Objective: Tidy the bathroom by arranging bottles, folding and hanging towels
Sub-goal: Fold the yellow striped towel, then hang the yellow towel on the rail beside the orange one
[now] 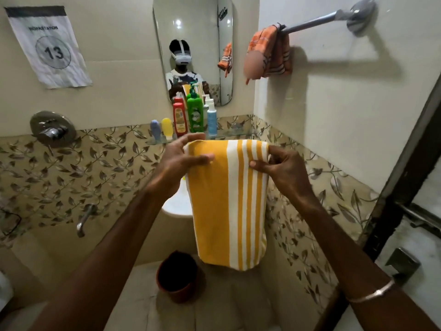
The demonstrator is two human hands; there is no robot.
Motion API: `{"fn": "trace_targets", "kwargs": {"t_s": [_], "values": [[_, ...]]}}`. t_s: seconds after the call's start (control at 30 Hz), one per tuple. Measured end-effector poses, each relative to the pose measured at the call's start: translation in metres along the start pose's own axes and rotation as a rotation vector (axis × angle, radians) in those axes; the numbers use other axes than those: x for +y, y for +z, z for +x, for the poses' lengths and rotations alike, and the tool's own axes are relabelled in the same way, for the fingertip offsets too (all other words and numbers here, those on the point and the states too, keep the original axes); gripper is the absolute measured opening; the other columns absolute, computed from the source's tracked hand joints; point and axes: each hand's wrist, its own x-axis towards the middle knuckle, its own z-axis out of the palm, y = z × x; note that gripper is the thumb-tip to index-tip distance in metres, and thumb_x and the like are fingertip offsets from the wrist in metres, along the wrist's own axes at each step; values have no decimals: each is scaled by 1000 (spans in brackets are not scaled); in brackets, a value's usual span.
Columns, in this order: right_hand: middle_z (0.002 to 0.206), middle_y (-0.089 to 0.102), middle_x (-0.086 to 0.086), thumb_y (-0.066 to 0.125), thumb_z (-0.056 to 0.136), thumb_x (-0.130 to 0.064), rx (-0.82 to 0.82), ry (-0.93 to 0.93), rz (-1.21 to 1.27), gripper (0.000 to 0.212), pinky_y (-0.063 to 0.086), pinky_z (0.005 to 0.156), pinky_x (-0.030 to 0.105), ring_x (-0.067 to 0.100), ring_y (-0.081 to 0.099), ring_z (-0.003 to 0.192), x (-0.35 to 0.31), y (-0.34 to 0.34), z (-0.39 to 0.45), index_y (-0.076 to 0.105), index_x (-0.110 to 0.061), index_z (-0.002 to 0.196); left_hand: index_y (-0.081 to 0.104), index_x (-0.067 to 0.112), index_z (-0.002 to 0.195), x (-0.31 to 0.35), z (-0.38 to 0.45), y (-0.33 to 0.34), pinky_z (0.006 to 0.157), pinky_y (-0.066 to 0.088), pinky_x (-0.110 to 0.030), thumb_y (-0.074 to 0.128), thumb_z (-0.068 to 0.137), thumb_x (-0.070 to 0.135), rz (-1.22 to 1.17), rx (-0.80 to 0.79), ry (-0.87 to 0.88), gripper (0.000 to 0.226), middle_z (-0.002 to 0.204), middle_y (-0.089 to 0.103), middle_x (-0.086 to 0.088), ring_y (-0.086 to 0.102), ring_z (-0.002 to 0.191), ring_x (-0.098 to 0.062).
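Both forearms are bare from the bottom edge of the picture up to the hands, with no sleeves showing on them. The left hand (183, 158) wears no ring or band that can be seen. The right hand (284, 173) is likewise bare, but on that forearm, toward 5 o'clock in the picture, sits a thin, plain silver-coloured metal bangle (372, 293), a narrow smooth band lying across the arm. In the mirror reflection at 12 o'clock the person wears a white head-mounted camera unit with a white strap (182, 54) over the crown, and a white short-sleeved T-shirt with a dark printed pattern (183, 78).
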Motion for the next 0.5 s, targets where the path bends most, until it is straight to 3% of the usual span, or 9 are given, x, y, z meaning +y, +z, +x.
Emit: {"fn": "trace_targets", "kwargs": {"t_s": [0.1,0.2,0.3,0.4,0.5], "values": [[108,72,-4,78,83,-24,114,-16,-88,48,55,51,15,-4,70,64,-13,-11,14,65,-15,128,46,21,141,11,31,10,97,50,-43,84,71,6,221,-123,165,81,139,44,-2,45,125,-25],[103,74,0,72,89,-29,186,-16,-102,43,50,38,20,7,69,50,-26,-20,33,64,-18,130,53,19,138,25,72,21,100,50,-49,85,72,14,556,-28,417,73,138,53,-11,51,124,-32],[86,75,-4,66,92,-27,254,-61,-87,37,60,49,31,9,74,64,-37,-23,55,64,-19,129,63,19,128,43,113,31,87,55,-43,85,72,27,819,163,698,61,121,68,-16,68,104,-34],[93,74,-14,64,94,-28,358,-193,-191,35,62,62,27,4,73,76,-48,-25,82,65,-21,129,67,22,123,63,158,37,70,59,-42,84,72,39,909,341,925,56,94,76,-15,72,74,-30],[90,71,-15,60,96,-31,483,-354,-315,35,59,67,18,1,69,74,-69,-27,117,62,-26,130,64,25,127,92,210,39,55,55,-34,78,77,47,898,469,1037,56,78,74,-10,66,58,-24]]}}
